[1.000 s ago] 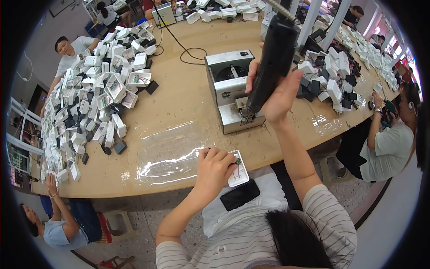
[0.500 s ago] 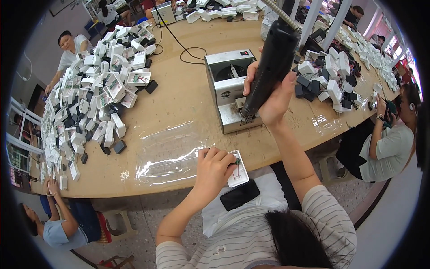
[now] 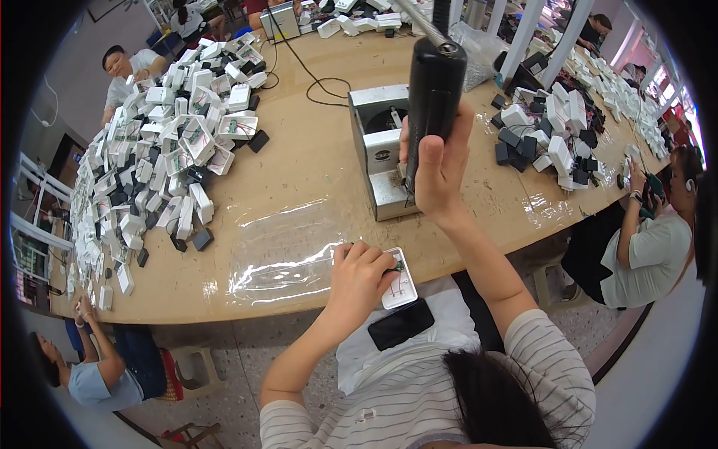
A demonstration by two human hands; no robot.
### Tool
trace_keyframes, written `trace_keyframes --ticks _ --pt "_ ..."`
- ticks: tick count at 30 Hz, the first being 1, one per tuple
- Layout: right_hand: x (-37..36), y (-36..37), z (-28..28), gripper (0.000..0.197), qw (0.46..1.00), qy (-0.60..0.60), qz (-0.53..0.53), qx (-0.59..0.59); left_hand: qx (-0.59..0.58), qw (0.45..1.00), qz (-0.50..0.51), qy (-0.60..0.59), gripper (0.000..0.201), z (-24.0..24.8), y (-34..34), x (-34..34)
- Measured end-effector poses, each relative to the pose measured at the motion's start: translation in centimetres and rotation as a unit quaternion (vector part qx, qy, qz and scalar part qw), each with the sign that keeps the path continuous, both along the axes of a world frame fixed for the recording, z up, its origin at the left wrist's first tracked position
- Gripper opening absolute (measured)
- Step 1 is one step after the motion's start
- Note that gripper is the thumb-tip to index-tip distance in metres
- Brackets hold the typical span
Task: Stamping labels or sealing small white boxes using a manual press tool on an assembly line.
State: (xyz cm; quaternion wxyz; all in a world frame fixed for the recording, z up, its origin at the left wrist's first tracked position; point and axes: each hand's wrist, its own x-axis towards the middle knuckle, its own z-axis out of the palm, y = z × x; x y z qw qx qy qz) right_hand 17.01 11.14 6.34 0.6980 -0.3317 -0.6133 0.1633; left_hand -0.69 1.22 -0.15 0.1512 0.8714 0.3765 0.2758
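Nearest you, a black phone [image 3: 402, 324] lies on the white cloth [image 3: 449, 318]. Just beyond it, the white housing [image 3: 399, 301] sits at the near edge of the table [image 3: 299, 135], open face up. Its long axis runs away from you, far end leaning slightly left. Status: circuit board [image 3: 400, 266] and red wire are inside; no cover is fitted, so the unit appears unfinished. Your left hand [image 3: 359, 273] curls over its left side, fingers close together; you cannot tell whether they pinch anything. Farther out, your right hand [image 3: 441, 168] wraps its fingers around the black power tool [image 3: 432, 90], clear of the housing. The tool stands steeply, tip down, before the silver machine [image 3: 383, 142]; contact is unclear. Beyond lies a pile of housings [image 3: 161, 150].
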Motion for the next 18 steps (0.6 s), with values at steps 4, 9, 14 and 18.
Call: trace_keyframes --ticks 4,9,14,18 --pt "0.1 -0.8 0.6 0.073 0.997 0.048 0.049 -0.021 0.002 1.0 0.003 -0.006 0.016 -0.4 0.0 -0.1" --pt "-0.5 -4.4 -0.2 0.099 0.983 0.147 0.086 -0.073 -0.002 1.0 0.004 -0.007 0.017 -0.8 0.1 -0.1" --pt "-2.0 -8.7 -2.0 0.108 0.978 0.109 0.143 -0.106 0.002 1.0 0.009 0.002 0.019 -0.9 0.0 -0.2" --pt "-1.6 -9.3 -3.5 0.109 0.979 0.059 0.158 -0.115 0.008 1.0 0.011 0.003 0.019 -0.9 0.1 -0.1"
